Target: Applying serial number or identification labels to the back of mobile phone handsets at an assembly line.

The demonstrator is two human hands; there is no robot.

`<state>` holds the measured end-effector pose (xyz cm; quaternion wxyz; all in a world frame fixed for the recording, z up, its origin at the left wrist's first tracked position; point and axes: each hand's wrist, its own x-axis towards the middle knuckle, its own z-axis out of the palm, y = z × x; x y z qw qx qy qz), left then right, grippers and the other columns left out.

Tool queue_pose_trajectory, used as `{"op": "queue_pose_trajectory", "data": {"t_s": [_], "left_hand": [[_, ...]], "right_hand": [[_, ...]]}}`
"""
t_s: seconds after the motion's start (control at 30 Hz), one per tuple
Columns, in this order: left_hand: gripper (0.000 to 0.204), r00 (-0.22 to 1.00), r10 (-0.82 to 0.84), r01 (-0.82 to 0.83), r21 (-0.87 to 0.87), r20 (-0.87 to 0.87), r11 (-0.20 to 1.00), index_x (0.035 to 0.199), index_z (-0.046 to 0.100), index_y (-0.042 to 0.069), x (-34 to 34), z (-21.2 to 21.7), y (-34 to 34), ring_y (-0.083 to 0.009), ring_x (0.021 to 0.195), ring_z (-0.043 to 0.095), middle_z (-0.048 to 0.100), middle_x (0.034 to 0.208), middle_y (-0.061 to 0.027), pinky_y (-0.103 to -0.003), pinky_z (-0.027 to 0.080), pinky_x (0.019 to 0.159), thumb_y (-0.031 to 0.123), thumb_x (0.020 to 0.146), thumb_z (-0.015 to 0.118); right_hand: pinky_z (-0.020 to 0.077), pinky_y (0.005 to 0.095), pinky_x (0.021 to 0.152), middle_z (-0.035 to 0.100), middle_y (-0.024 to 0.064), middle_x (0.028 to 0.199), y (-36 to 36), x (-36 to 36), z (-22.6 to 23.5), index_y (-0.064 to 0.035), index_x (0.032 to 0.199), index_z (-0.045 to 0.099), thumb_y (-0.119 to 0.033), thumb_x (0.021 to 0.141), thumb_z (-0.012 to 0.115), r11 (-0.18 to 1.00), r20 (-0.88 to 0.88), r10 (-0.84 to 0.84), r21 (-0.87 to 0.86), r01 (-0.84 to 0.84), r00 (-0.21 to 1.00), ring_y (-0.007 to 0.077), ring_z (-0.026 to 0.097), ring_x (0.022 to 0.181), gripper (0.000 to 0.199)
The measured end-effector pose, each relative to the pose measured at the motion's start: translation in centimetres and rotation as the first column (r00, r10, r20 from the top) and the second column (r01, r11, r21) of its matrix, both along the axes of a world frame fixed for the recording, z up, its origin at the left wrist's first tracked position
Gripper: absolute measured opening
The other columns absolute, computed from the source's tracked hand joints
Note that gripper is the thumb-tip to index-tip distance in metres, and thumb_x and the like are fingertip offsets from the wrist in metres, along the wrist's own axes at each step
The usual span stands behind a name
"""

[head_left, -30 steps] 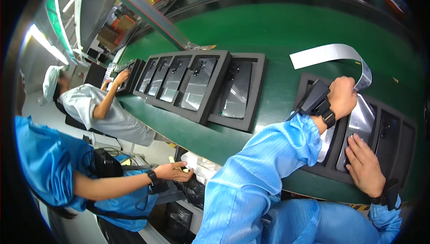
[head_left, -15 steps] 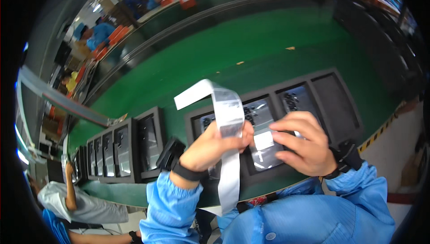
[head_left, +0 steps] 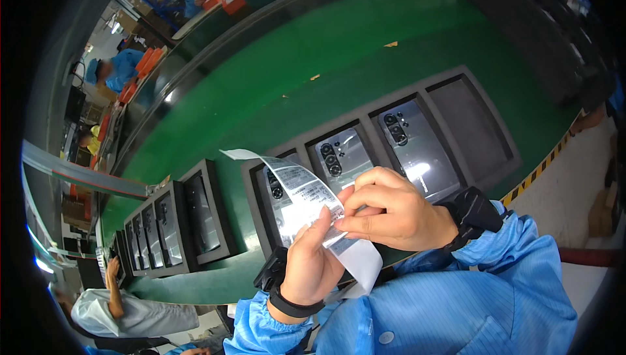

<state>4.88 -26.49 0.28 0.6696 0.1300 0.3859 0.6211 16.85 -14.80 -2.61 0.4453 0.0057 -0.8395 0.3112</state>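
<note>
My left hand [head_left: 314, 265] grips a long white strip of printed labels [head_left: 306, 193] from below. My right hand [head_left: 391, 210] pinches a label on the strip with thumb and forefinger, just above the left fingers. Both hands hover over a dark foam tray [head_left: 486, 120] that holds silver phones lying back side up [head_left: 417, 146], with one compartment at its right end bare. The tray rests on a green conveyor belt [head_left: 274, 68]. Both sleeves are blue and each wrist carries a black strap.
More dark trays with phones [head_left: 195, 215] run along the belt to the left. A person in a white coat [head_left: 127, 312] reaches toward the far-left trays. Other people in blue [head_left: 120, 71] work behind the belt. A yellow-black stripe [head_left: 541, 169] edges the belt at right.
The view has swung from the left stretch of the belt to the tray in front of me. The label strip came down from above the tray into both hands, close to my chest.
</note>
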Motion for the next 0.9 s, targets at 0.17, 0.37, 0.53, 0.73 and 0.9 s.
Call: {"op": "queue_pose_trajectory", "data": {"t_s": [0.17,0.37,0.53,0.73,0.9], "left_hand": [[0.046,0.994,0.102,-0.098,-0.090,0.043,0.991,0.129,0.038,-0.001,1.0,0.0,1.0,-0.0228,0.108,0.050,0.049,0.119,-0.0141,-0.036,0.038,0.095,0.030,0.094,0.038],[0.044,0.968,0.137,-0.155,0.074,0.209,0.985,0.128,0.036,0.003,1.3,0.1,2.8,-0.0242,0.104,0.051,0.052,0.113,-0.0151,-0.037,0.040,0.091,0.030,0.094,0.040],[0.032,0.942,0.271,-0.235,0.186,-0.197,0.954,0.112,0.045,-0.005,0.4,1.3,5.9,-0.0244,0.082,0.056,0.054,0.083,-0.0093,-0.036,0.047,0.077,0.002,0.081,0.047],[0.021,0.076,-0.122,0.492,-0.069,-0.990,0.868,0.093,0.056,-0.001,2.5,-0.6,8.0,-0.0253,0.074,0.056,0.055,0.079,-0.0117,-0.034,0.044,0.068,0.002,0.072,0.060],[0.026,-0.324,-0.005,0.662,-0.231,-0.946,0.713,0.087,0.054,0.003,4.5,-2.0,9.3,-0.0318,0.085,0.051,0.053,0.085,-0.0142,-0.038,0.036,0.076,0.005,0.065,0.067]], "right_hand": [[0.0387,0.0282,0.059,0.060,0.0005,0.079,0.1,0.6,-0.2,-0.0068,0.084,0.067,-0.010,0.066,0.064,0.915,-0.109,-0.175,0.350,0.203,0.978,0.0171,0.055,0.077,0.019],[0.0406,0.0298,0.066,0.062,0.0066,0.096,1.0,2.3,0.0,-0.0051,0.085,0.066,-0.011,0.067,0.063,0.889,-0.099,-0.199,0.400,0.223,0.975,0.0208,0.057,0.085,0.019],[0.0445,0.0299,0.064,0.061,0.0111,0.087,4.4,5.5,2.4,0.0016,0.088,0.066,-0.002,0.071,0.068,0.975,-0.159,-0.069,-0.218,0.033,0.985,0.0214,0.057,0.077,0.018],[0.0456,0.0219,0.059,0.063,0.0120,0.081,8.9,10.0,2.8,0.0042,0.091,0.066,0.002,0.074,0.067,0.941,-0.121,-0.237,-0.274,0.197,0.964,0.0141,0.059,0.071,0.018],[0.0464,0.0214,0.063,0.064,0.0119,0.084,10.7,11.7,2.0,0.0048,0.092,0.065,0.004,0.074,0.066,0.909,-0.107,-0.279,-0.351,0.226,0.954,0.0147,0.060,0.074,0.018]]}}
